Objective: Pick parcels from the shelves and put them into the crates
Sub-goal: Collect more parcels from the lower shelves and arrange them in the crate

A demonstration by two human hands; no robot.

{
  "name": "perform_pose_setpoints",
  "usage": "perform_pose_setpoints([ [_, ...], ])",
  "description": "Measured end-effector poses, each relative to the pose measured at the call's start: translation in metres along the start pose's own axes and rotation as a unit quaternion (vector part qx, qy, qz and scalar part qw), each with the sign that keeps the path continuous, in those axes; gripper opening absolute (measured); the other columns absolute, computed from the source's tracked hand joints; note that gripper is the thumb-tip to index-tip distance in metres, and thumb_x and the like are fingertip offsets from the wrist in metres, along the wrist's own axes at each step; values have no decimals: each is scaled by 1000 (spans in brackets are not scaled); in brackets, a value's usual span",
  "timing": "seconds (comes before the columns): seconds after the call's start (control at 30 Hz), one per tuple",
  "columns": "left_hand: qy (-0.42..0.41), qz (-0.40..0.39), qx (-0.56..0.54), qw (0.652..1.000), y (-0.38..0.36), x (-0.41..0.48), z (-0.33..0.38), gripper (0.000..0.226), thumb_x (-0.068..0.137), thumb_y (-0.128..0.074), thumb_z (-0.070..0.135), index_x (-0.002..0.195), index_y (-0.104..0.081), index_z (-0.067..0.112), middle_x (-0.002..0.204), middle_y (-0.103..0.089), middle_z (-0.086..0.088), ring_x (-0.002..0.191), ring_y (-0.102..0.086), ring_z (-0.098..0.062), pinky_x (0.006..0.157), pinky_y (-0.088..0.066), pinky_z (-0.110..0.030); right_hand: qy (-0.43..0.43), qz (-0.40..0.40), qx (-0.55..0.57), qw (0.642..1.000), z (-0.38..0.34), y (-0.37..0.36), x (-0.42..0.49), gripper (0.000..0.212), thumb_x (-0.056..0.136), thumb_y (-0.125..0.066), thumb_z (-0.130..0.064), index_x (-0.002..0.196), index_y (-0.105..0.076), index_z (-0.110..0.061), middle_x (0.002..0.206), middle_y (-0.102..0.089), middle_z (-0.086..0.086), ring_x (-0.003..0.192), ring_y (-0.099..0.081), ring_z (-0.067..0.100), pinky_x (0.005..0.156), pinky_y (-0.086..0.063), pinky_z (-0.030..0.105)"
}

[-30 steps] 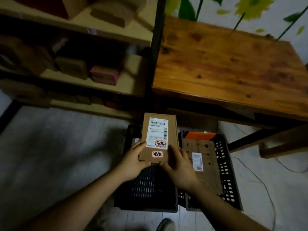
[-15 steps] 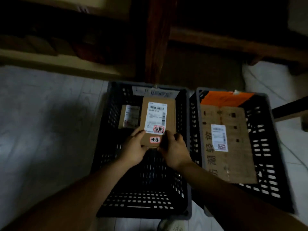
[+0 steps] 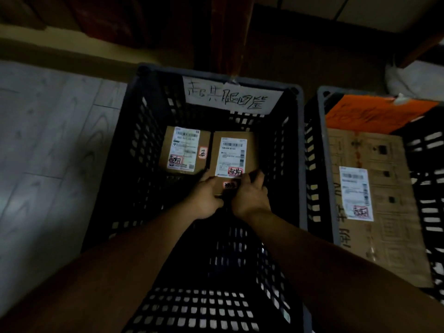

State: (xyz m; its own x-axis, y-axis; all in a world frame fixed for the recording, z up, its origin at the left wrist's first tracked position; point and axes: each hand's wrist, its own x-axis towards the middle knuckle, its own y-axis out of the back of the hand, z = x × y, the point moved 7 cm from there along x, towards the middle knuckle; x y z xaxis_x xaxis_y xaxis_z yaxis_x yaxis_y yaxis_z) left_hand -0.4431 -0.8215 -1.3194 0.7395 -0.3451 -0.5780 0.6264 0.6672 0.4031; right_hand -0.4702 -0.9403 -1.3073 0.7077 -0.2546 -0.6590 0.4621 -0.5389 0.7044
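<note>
The small labelled parcel [image 3: 230, 155] is low inside the left black crate [image 3: 134, 145], just beside another parcel [image 3: 183, 150] lying on its floor. The left hand [image 3: 204, 200] and right hand [image 3: 249, 195] both grip its near end, fingers curled over the edge. This looks like the placing step, and the next move calls for settling it flat and letting go.

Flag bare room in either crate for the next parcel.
Free: left crate floor from the two parcels back to its near wall, under the arms. Crowded: its far end, where the held parcel is beside a second parcel. Right crate: a large carton fills nearly its whole width.
</note>
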Motion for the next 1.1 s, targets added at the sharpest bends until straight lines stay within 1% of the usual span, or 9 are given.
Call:
perform_pose_setpoints([
  [0.17, -5, -73, -8, 997, -20, 22, -2, 74, 73, -63, -9, 140, -44, 17, 153, -24, -2, 138, -31, -21, 116, -27, -36, -6, -27, 5, 1000, 11, -13, 22, 70, 94, -51, -21, 153, -14, -14, 159, 4, 13, 138, -32, 38, 111, -30, 37],
  [0.27, 9, -107, 2, 994, -24, 26, -6, 73, 74, -64, -6, 139, -45, 20, 152, -25, 0, 137, -32, -20, 116, -26, -36, -3, -58, 12, 998, 14, -22, 33, 71, 93, -51, -21, 154, -14, -15, 160, 1, 13, 144, -25, 34, 113, -28, 35],
  [0.4, 33, -99, 55, 993, -8, 26, -6, 75, 81, -68, 8, 146, -29, 12, 157, -11, -2, 144, -16, -20, 113, -15, -25, 15, -68, -10, 998, 13, -25, 31, 76, 88, -50, -33, 154, -13, -25, 161, -7, 8, 145, -15, 35, 116, -22, 40],
  [0.5, 27, -81, 96, 992, 22, 6, 13, 79, 84, -67, 15, 149, -21, 17, 159, -3, -2, 145, -6, -20, 115, -12, -28, 18, -64, -28, 997, 7, -3, 5, 77, 88, -53, -37, 154, -15, -29, 162, -8, 6, 147, -8, 33, 120, -16, 42],
  [0.6, 25, -75, 103, 992, 67, -37, 50, 80, 85, -67, 15, 149, -20, 19, 159, 0, -2, 146, -6, -19, 117, -15, -29, 28, -67, -56, 996, -11, 37, -35, 78, 84, -48, -50, 152, -21, -27, 161, -14, 8, 147, -9, 34, 119, -17, 47],
  [0.7, 24, -42, 99, 994, 123, -98, 96, 79, 84, -69, 17, 149, -24, 17, 159, -3, -2, 146, -8, -20, 115, -14, -24, 40, -66, -86, 993, -37, 89, -85, 78, 75, -36, -57, 147, -31, -27, 155, -28, 11, 142, -21, 37, 116, -23, 46],
  [0.83, 1, 6, 65, 998, 202, -195, 165, 72, 86, -65, 11, 147, -26, 12, 157, -11, -5, 144, -14, -20, 103, -10, -9, 60, -58, -88, 993, -78, 165, -167, 88, 71, -23, -68, 146, -37, -25, 152, -34, 11, 139, -26, 36, 114, -27, 44],
  [0.97, -2, 43, 101, 994, 278, -290, 213, 75, 89, -62, 21, 149, -16, 21, 159, -2, -4, 146, 1, -22, 115, -7, -32, 93, -39, -44, 994, -148, 250, -278, 76, 89, -46, -54, 152, -24, -16, 157, -25, 12, 143, -18, 36, 116, -26, 43],
  [1.1, 24, 71, 117, 990, 358, -368, 232, 77, 89, -61, 31, 150, -15, 24, 159, 4, 0, 146, 7, -20, 117, -6, -36, 128, -16, -29, 991, -227, 305, -365, 72, 97, -51, -41, 153, -17, -11, 159, -15, 14, 145, -18, 36, 116, -25, 43],
])
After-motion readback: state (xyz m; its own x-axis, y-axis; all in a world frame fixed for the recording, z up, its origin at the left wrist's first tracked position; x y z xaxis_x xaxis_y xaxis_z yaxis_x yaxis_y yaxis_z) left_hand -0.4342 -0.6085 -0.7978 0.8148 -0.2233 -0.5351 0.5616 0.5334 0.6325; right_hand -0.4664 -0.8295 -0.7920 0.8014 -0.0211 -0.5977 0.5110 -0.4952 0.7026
